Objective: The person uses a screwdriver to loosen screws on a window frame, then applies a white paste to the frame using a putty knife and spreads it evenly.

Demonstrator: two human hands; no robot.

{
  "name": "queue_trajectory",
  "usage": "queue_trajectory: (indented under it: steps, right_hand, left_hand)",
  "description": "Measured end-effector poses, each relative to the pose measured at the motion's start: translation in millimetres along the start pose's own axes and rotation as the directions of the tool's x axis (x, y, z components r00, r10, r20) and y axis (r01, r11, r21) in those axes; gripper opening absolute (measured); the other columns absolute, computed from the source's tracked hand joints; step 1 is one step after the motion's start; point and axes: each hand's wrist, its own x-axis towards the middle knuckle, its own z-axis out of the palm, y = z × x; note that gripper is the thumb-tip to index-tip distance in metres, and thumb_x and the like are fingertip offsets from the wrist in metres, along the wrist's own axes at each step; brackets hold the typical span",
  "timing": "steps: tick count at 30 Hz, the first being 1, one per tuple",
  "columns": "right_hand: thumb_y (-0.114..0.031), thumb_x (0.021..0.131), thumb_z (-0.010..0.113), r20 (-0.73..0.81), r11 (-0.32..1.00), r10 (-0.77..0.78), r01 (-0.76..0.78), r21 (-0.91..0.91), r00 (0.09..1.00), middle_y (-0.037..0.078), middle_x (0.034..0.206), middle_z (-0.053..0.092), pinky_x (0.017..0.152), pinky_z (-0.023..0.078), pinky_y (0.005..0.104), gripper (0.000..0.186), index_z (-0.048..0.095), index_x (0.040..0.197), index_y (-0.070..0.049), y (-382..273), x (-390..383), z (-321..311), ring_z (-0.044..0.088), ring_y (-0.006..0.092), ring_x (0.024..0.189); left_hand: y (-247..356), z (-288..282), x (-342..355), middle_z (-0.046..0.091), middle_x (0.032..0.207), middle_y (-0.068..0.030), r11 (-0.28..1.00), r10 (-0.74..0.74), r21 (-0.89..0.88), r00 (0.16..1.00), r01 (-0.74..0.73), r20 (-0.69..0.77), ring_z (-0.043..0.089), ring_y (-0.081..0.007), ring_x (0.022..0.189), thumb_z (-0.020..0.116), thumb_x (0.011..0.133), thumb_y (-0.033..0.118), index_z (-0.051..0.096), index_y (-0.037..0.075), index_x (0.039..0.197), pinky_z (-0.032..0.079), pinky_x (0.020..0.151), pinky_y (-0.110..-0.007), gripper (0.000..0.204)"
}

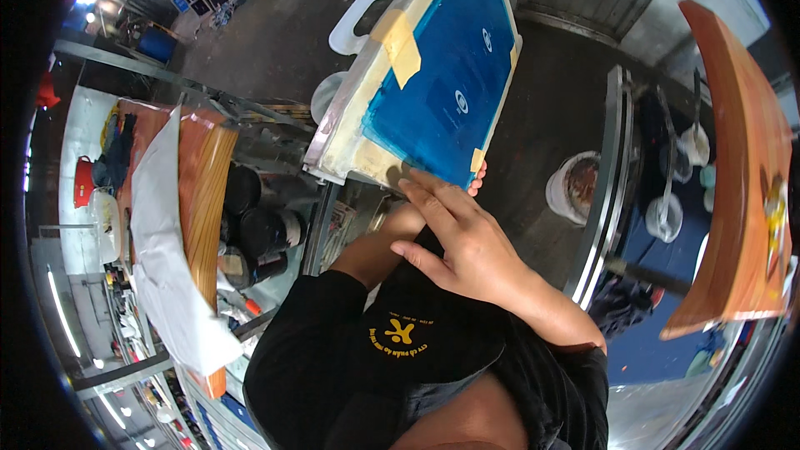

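Steadying the screen frame point(450, 75) beside a metal rail point(320, 229) seems in hand; the left hand point(477, 179), mostly hidden, grips its lower right corner; the right hand point(467, 242) lies wide at its lower edge; next probably needs level support.

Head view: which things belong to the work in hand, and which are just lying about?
In hand:
- blue-meshed frame
- tape on its edges
- right hand, at its near edge
- left hand, mostly hidden

Seemingly lying about:
- floor bucket
- white sheet
- red container
- dark tubs
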Motion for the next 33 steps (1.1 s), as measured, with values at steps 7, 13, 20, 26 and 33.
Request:
queue_trajectory:
  steps: [7, 13, 20, 26, 33]
  right_hand:
    - [-0.019, 0.086, 0.081, 0.039, 0.987, 0.140, -0.143, 0.078, 0.989, 0.025, 0.132, 0.061, 0.101, 0.051, 0.0407, 0.052, 0.061, 0.128, 0.005, 100, 117, -42, 0.063, 0.0381, 0.120]
    - [-0.016, 0.087, 0.080, -0.030, 0.971, 0.164, -0.156, 0.182, 0.986, 0.022, 0.121, 0.065, 0.086, 0.057, 0.0365, 0.048, 0.061, 0.127, 0.004, 164, 218, -71, 0.070, 0.0329, 0.104]
    - [-0.010, 0.092, 0.074, 0.168, 0.955, 0.034, -0.082, 0.285, 0.985, 0.016, 0.127, 0.065, 0.093, 0.055, 0.0365, 0.053, 0.053, 0.141, 0.000, 233, 334, -85, 0.068, 0.0257, 0.110]
    - [-0.009, 0.094, 0.071, 0.364, 0.853, 0.036, -0.218, 0.474, 0.931, 0.017, 0.130, 0.063, 0.095, 0.052, 0.0360, 0.054, 0.050, 0.144, 0.001, 306, 426, -113, 0.066, 0.0235, 0.112]
    - [-0.010, 0.097, 0.070, 0.626, 0.782, -0.140, -0.303, 0.545, 0.767, 0.017, 0.131, 0.062, 0.095, 0.052, 0.0326, 0.053, 0.049, 0.144, 0.003, 369, 529, -137, 0.064, 0.0205, 0.112]
  left_hand:
    - [136, -6, 96, 0.066, 0.094, -0.0165, 0.992, 0.097, -0.087, 0.991, -0.090, 0.089, 0.063, -0.0285, 0.084, 0.054, 0.097, 0.055, 0.061, -0.005, 0.117, 0.053, 0.073, -0.040, 0.064]
    - [227, -20, 133, 0.066, 0.094, -0.0171, 0.974, 0.172, -0.167, 0.981, -0.155, 0.094, 0.063, -0.0295, 0.083, 0.052, 0.096, 0.058, 0.061, -0.005, 0.117, 0.053, 0.072, -0.041, 0.067]
    - [304, -37, 159, 0.065, 0.094, -0.0179, 0.926, 0.313, -0.246, 0.947, -0.286, 0.077, 0.062, -0.0307, 0.082, 0.050, 0.095, 0.061, 0.061, -0.006, 0.117, 0.052, 0.070, -0.042, 0.072]
    - [355, -54, 194, 0.065, 0.094, -0.0185, 0.839, 0.468, -0.326, 0.883, -0.436, 0.024, 0.062, -0.0317, 0.081, 0.049, 0.094, 0.064, 0.060, -0.007, 0.118, 0.051, 0.069, -0.043, 0.076]
    - [369, -59, 221, 0.064, 0.098, -0.0195, 0.672, 0.692, -0.379, 0.721, -0.637, 0.015, 0.061, -0.0321, 0.083, 0.048, 0.092, 0.066, 0.059, -0.008, 0.120, 0.049, 0.066, -0.042, 0.080]
